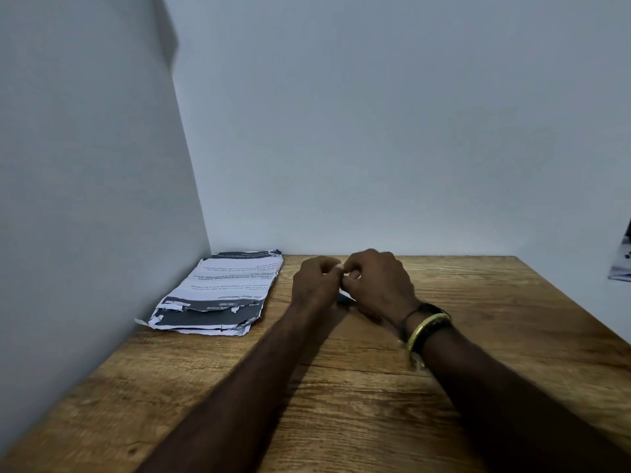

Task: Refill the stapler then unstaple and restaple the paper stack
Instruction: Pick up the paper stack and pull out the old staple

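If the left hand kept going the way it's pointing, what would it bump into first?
Most likely the right hand: the left hand points toward it, and their fingers seem to meet. Depth is hard to judge.

On my feed the stack of white printed paper sheets with a dark grey header band (222, 291) lies flat on the brown wood-grain tabletop (358, 397), pushed into the far left corner against the wall. Its print reads upside down to me, with the dark band on the near end. That near edge is ragged: torn strips and curled corners show white through the grey. A small dark piece (344, 298) peeks out under the left hand (316, 281) and right hand (379, 285); I cannot tell what it is.
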